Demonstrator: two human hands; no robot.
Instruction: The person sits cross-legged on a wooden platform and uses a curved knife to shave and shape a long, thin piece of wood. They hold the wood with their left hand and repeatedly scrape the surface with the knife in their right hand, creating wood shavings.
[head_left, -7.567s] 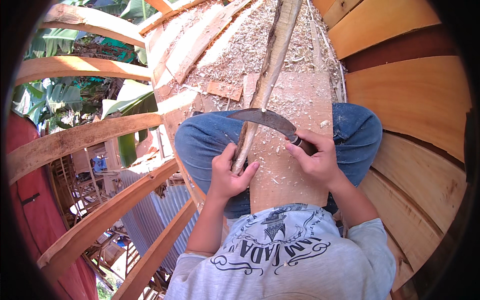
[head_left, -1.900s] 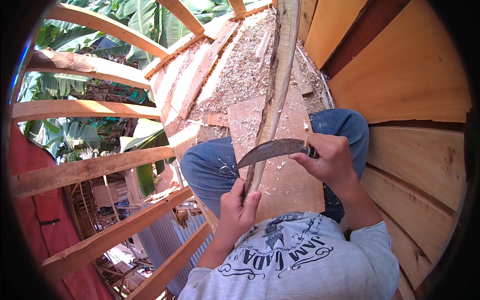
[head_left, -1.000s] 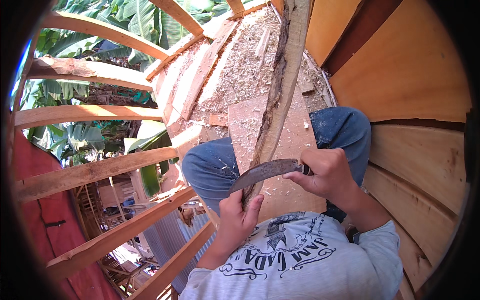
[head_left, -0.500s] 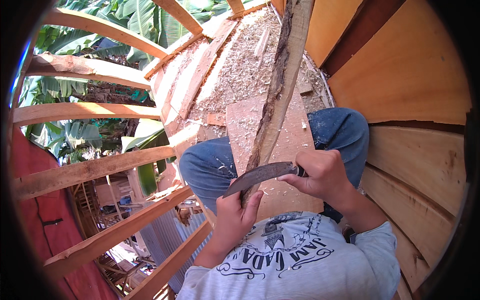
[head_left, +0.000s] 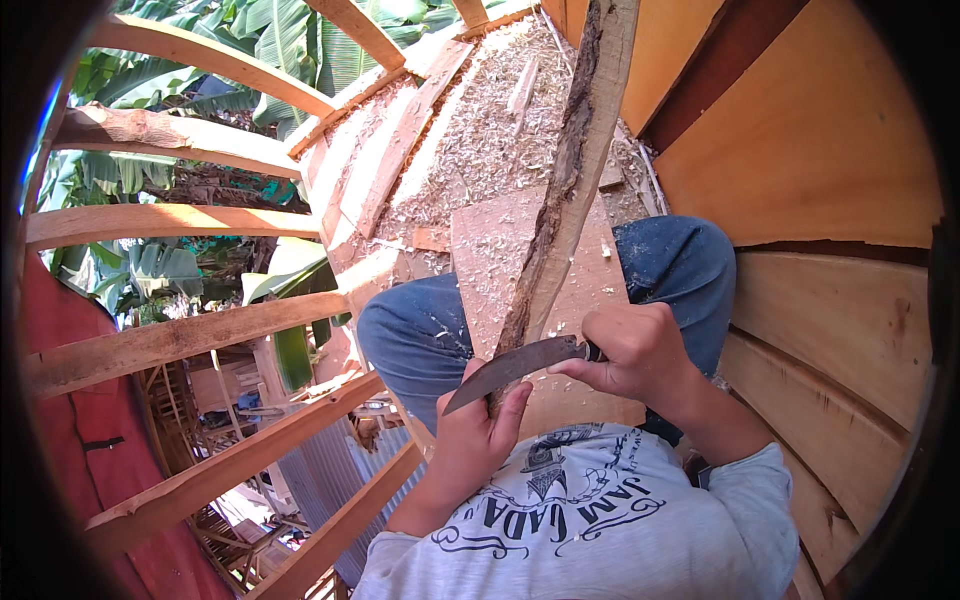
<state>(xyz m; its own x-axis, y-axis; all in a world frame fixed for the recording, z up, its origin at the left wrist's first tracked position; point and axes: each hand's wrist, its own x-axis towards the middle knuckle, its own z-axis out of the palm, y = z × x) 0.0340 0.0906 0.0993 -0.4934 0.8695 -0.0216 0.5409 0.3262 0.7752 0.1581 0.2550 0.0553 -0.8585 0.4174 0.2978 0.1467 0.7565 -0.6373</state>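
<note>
A long, narrow wooden plank (head_left: 582,180) with rough dark bark down its left edge slants from the top of the view to my lap. My left hand (head_left: 468,440) is closed around its near end, thumb on the right side. In my right hand (head_left: 637,348) is the dark handle of a machete-like knife (head_left: 520,368). Its broad, curved blade lies across the plank just beyond my left thumb, the tip over the left hand's fingers. Under the plank, a flat wooden board (head_left: 485,235) rests between my knees.
Wood shavings (head_left: 480,130) cover the floor ahead, with loose boards (head_left: 415,140) among them. Wooden rails (head_left: 190,330) run along the left, plants and a red cloth (head_left: 85,420) beyond. A plank wall (head_left: 820,340) stands close on the right.
The knife and my right hand have shifted slightly toward me and to the left. The plank's near part has tilted slightly to the right.
</note>
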